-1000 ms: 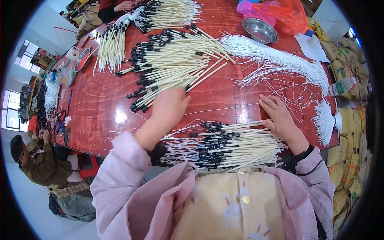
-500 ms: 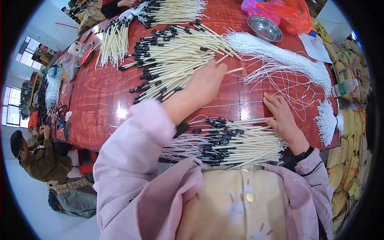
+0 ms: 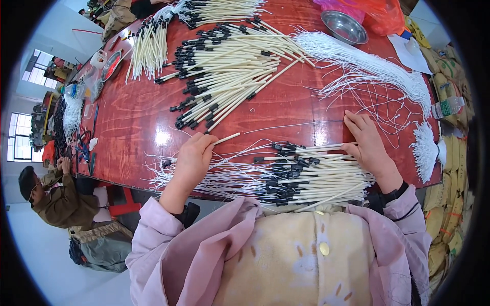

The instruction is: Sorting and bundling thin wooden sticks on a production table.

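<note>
Head cam, left fisheye of the pair: sits above the wearer's chest, faces down and forward, close in. Red table runs from mid-frame to the top edge; left hand and right hand sit mid-frame; straight edges bow toward the rim.

cream sticks with black ends, white cords, red wood-grained table, lilac jacket
</note>
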`<state>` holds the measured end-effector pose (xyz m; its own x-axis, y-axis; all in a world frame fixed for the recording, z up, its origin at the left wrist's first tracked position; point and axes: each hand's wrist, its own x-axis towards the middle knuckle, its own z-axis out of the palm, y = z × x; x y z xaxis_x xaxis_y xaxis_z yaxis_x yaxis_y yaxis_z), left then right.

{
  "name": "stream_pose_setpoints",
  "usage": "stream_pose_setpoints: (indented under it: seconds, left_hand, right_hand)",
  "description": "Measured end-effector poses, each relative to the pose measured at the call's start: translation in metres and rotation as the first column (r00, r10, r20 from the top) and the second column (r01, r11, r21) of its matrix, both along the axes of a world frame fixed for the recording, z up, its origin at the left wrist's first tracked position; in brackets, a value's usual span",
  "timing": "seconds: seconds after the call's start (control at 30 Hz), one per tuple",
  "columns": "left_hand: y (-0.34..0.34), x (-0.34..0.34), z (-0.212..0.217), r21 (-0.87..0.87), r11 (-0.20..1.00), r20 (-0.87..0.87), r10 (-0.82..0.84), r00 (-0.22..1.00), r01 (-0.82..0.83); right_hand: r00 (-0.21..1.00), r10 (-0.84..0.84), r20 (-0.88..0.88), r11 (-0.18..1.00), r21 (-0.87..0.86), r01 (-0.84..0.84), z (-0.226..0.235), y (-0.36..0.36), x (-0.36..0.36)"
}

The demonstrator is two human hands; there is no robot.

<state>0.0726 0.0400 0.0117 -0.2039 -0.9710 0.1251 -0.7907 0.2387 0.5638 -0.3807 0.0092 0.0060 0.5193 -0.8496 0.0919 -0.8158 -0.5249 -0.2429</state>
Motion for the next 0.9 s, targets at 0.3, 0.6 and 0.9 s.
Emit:
stream_pose_setpoints:
  seconds: [0.3, 0.6, 0.9]
  left_hand:
    - [-0.003, -0.003, 0.001, -0.025, 0.999, -0.008, -0.027, 1.0, 0.027]
    - [-0.008, -0.008, 0.0, -0.028, 0.999, 0.002, -0.047, 0.999, 0.047]
    - [-0.063, -0.101, -0.011, 0.014, 0.943, 0.264, -0.325, 0.908, 0.334]
  right_hand:
    - [0.995, -0.053, -0.084, 0.998, 0.026, 0.055, 0.01, 0.002, 0.014]
    - [0.994, -0.055, -0.094, 0.996, 0.066, 0.061, 0.016, -0.001, 0.014]
    - [0.959, -0.002, -0.283, 0.999, 0.042, 0.015, 0.015, 0.01, 0.022]
